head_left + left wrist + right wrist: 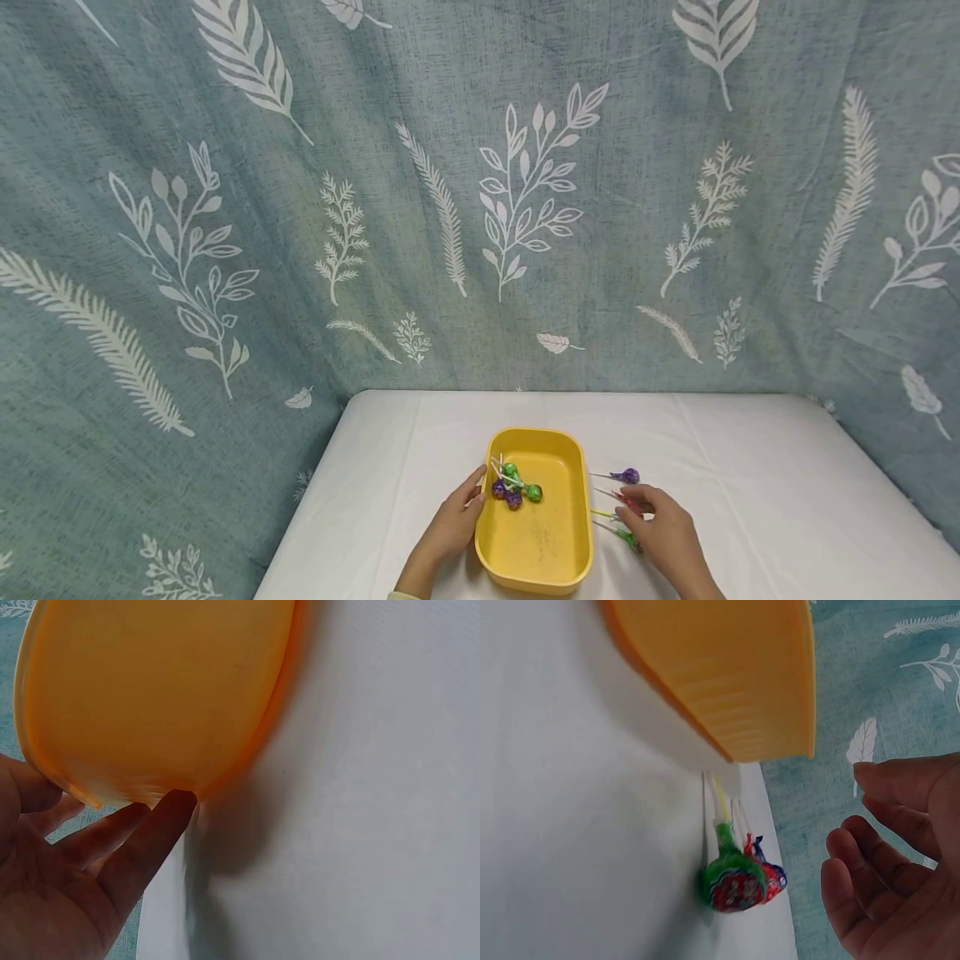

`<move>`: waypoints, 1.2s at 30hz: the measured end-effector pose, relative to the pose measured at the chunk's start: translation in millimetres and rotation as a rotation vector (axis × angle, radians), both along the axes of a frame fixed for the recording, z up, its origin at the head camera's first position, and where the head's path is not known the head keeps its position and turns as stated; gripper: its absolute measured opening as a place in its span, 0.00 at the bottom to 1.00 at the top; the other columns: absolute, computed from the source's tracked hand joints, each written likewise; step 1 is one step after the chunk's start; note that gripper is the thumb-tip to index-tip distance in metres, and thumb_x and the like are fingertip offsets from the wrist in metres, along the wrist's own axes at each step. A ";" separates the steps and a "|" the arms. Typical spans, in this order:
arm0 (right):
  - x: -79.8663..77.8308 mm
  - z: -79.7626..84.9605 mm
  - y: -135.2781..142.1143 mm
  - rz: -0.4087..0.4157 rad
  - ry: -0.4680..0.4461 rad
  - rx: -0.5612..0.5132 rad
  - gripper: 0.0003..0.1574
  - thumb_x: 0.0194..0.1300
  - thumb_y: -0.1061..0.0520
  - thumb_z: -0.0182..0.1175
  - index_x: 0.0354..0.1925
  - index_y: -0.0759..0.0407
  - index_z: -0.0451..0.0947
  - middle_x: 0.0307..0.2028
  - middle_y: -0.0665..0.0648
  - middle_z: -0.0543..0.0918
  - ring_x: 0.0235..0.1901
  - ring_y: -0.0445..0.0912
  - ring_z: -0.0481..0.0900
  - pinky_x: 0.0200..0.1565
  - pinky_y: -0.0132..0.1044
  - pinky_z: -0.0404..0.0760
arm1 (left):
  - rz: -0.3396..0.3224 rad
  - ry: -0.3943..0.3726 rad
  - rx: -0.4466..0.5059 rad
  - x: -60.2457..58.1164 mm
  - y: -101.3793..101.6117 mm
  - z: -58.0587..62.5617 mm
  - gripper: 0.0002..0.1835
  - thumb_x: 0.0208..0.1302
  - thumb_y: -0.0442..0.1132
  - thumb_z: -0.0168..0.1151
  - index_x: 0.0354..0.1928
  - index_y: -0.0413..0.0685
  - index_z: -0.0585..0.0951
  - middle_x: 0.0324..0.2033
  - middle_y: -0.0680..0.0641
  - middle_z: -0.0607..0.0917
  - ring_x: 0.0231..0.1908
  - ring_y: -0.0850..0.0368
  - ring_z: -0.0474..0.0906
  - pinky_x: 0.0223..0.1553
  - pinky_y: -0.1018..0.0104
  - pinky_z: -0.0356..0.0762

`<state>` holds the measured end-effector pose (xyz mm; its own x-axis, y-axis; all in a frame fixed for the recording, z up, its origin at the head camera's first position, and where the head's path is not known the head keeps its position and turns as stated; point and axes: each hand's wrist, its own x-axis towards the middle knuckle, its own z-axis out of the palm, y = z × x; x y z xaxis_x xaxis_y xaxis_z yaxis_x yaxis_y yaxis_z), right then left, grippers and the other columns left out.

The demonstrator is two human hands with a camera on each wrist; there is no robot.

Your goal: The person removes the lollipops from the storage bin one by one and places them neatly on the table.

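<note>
A yellow plastic tray [536, 542] stands on the white table, with several green and purple wrapped lollipops [513, 487] in its far left part. My left hand [454, 521] holds the tray's left side; in the left wrist view the thumb is at the rim and fingers [161, 825] touch the outer wall. Right of the tray lie more lollipops, sticks toward it: a purple one [630, 476], a red one partly hidden by my hand, and a green one [628, 538]. Just above them hovers my right hand [663, 525], fingers loosely bent, gripping nothing in the right wrist view [900, 855].
White cloth covers the table [772, 500]. Behind it and along the sides hangs a blue-green curtain [630, 250] with white leaf prints. The tray's raised wall [727, 690] stands between its inside and the lollipops on the right.
</note>
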<state>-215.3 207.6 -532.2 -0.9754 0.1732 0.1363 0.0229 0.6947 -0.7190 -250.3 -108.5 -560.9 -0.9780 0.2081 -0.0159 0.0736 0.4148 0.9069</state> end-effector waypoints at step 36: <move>-33.7 23.7 -48.6 0.134 0.068 -0.115 0.16 0.64 0.60 0.69 0.50 0.63 0.85 0.45 0.61 0.88 0.47 0.55 0.86 0.60 0.57 0.76 | -0.014 0.019 -0.009 1.1 -2.1 0.6 0.26 0.79 0.38 0.49 0.77 0.49 0.65 0.64 0.29 0.75 0.64 0.31 0.71 0.64 0.34 0.67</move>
